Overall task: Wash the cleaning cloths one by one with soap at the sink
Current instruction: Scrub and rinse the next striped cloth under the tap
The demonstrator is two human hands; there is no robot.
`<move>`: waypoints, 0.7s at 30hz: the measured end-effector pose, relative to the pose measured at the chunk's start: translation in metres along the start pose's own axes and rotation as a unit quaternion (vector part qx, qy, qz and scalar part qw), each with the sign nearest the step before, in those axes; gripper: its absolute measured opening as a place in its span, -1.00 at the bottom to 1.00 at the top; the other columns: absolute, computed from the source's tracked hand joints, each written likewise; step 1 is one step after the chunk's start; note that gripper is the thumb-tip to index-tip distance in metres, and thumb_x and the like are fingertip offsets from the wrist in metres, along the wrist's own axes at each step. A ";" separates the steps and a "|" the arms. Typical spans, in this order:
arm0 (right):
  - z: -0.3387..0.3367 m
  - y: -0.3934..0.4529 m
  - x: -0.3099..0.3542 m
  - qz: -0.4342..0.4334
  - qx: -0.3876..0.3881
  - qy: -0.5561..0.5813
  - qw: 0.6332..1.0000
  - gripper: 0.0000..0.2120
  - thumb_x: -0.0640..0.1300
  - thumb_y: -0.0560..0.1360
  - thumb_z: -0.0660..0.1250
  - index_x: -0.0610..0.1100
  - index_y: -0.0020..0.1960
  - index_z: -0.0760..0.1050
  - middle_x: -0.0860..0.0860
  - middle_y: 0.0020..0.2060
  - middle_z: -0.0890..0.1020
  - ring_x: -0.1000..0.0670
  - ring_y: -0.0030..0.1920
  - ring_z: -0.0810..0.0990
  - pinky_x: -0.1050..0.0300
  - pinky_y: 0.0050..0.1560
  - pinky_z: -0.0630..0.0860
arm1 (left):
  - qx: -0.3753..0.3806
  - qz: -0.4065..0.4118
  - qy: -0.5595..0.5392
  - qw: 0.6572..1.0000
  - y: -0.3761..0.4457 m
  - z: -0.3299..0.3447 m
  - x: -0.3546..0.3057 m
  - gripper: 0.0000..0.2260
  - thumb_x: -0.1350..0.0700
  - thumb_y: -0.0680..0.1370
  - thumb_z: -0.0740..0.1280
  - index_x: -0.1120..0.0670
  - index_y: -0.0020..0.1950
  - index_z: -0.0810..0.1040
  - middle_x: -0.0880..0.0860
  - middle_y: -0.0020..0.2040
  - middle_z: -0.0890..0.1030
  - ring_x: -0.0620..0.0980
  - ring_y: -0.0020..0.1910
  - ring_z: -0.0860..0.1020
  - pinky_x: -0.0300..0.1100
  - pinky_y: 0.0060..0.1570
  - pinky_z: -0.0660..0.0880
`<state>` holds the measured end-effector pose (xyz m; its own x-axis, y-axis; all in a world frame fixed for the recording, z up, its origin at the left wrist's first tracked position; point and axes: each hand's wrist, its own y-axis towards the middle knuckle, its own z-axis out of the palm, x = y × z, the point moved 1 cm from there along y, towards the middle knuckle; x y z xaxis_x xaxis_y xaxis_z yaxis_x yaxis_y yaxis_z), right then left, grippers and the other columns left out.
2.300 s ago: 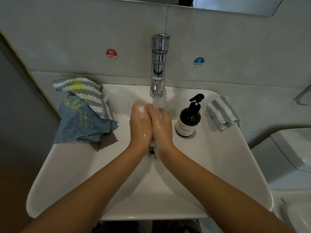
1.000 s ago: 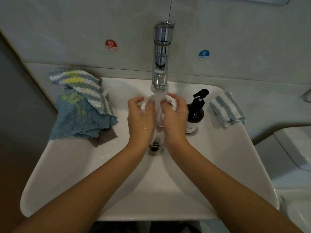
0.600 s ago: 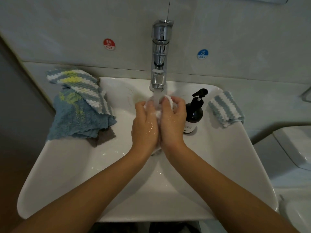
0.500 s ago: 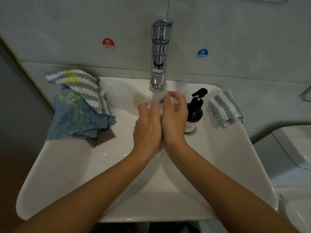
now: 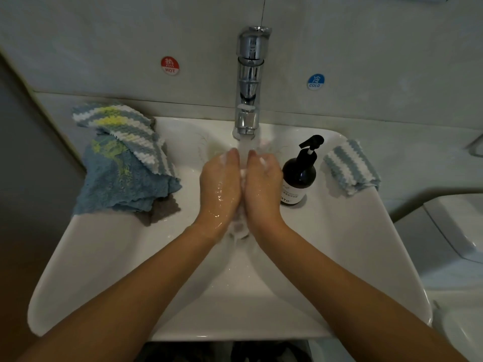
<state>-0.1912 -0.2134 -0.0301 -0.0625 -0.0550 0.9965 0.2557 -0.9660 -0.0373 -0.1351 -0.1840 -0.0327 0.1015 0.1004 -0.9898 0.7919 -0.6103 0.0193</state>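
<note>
My left hand [image 5: 220, 185] and right hand [image 5: 262, 186] are pressed together over the middle of the sink [image 5: 104, 257], under the water [image 5: 243, 150] running from the tap [image 5: 248, 82] at twelve o'clock. Between my palms I squeeze a white cloth [image 5: 239, 226], of which only a soapy, blurred bit shows at the heels of my hands and a sliver between my fingers; both hands grip it, fingers lightly curled, fingertips nearly meeting in the stream. Both hands are wet, with foam on the knuckles. At ten o'clock, on the sink's rim, lies a heap of cloths: a striped cloth [image 5: 125, 126] on top of a blue cloth [image 5: 117, 184], with a grey cloth [image 5: 163, 210] peeking out beneath. At two o'clock stands a dark soap bottle [image 5: 299, 176] just beside my right hand, and farther out at two o'clock a folded striped cloth [image 5: 350, 167] rests on the rim. On the wall, a HOT sticker [image 5: 170, 65] sits at eleven o'clock and a COLD sticker [image 5: 315, 81] at one o'clock.
</note>
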 end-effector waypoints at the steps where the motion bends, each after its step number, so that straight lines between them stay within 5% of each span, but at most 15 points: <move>1: 0.000 -0.002 0.001 -0.003 0.012 0.002 1.000 -0.87 -0.05 0.62 0.25 0.01 -0.11 0.44 0.04 -0.21 0.59 0.06 -0.17 0.59 0.08 -0.07 0.55 | -0.017 0.009 -0.007 1.000 0.001 -0.002 -0.002 -0.69 0.07 0.64 0.17 0.08 -0.29 0.48 0.00 -0.36 0.54 -0.10 -0.36 0.50 -0.14 -0.28 0.47; 3: -0.001 -0.007 -0.001 0.017 0.049 0.001 0.999 -0.97 -0.02 0.60 0.27 0.07 -0.02 0.42 0.05 -0.08 0.60 0.06 -0.06 0.61 0.08 0.02 0.58 | -0.042 0.031 -0.008 0.999 0.004 -0.006 -0.003 -0.73 0.09 0.65 0.15 0.05 -0.24 0.45 -0.07 -0.32 0.50 -0.16 -0.34 0.48 -0.24 -0.28 0.41; 6: 0.003 -0.013 -0.007 0.088 0.107 -0.005 0.990 -0.79 0.13 0.58 0.25 0.08 0.16 0.40 0.05 0.01 0.62 0.02 0.04 0.63 -0.06 0.11 0.60 | -0.072 0.049 -0.024 0.996 0.008 -0.012 -0.002 -0.85 0.09 0.66 0.16 0.07 -0.07 0.43 -0.09 -0.25 0.50 -0.21 -0.29 0.49 -0.28 -0.25 0.43; 10: 0.006 -0.014 -0.007 0.116 0.148 -0.003 0.982 -0.83 0.16 0.59 0.24 0.12 0.11 0.44 -0.01 0.07 0.64 -0.02 0.05 0.64 0.02 -0.16 0.67 | -0.083 0.062 -0.068 0.992 0.010 -0.019 -0.003 -0.95 0.12 0.65 0.22 0.00 0.00 0.42 -0.12 -0.14 0.54 -0.29 -0.22 0.54 -0.40 -0.20 0.48; 15: 0.005 -0.010 -0.002 0.032 0.128 -0.017 0.991 -0.79 0.10 0.61 0.25 0.00 0.12 0.49 -0.04 0.00 0.67 0.00 0.02 0.67 0.01 0.06 0.63 | -0.039 0.067 -0.068 0.995 0.008 -0.015 -0.001 -0.91 0.18 0.61 0.28 0.00 0.06 0.47 -0.13 -0.11 0.56 -0.31 -0.19 0.55 -0.34 -0.13 0.52; 18: 0.002 -0.004 0.001 0.031 0.089 0.014 0.995 -0.96 0.00 0.59 0.31 0.06 0.00 0.51 -0.10 -0.07 0.67 -0.10 -0.03 0.68 -0.09 0.03 0.63 | 0.005 0.047 -0.070 0.996 0.000 -0.008 -0.001 -0.93 0.09 0.63 0.24 -0.05 -0.02 0.48 -0.11 -0.14 0.59 -0.28 -0.21 0.57 -0.36 -0.19 0.52; 21: -0.002 0.002 0.001 0.014 0.047 0.017 0.999 -0.91 -0.01 0.58 0.32 -0.02 -0.04 0.54 -0.07 -0.13 0.67 -0.06 -0.07 0.68 -0.06 -0.01 0.63 | 0.050 -0.014 -0.048 0.997 -0.002 -0.001 0.006 -0.83 -0.07 0.66 0.14 -0.11 0.00 0.50 -0.11 -0.16 0.62 -0.21 -0.22 0.61 -0.40 -0.35 0.50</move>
<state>-0.1929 -0.2164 -0.0298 -0.0868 -0.0926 0.9919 0.3475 -0.9359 -0.0570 -0.1357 -0.1814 -0.0390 0.0185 0.0447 -0.9988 0.7291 -0.6841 -0.0171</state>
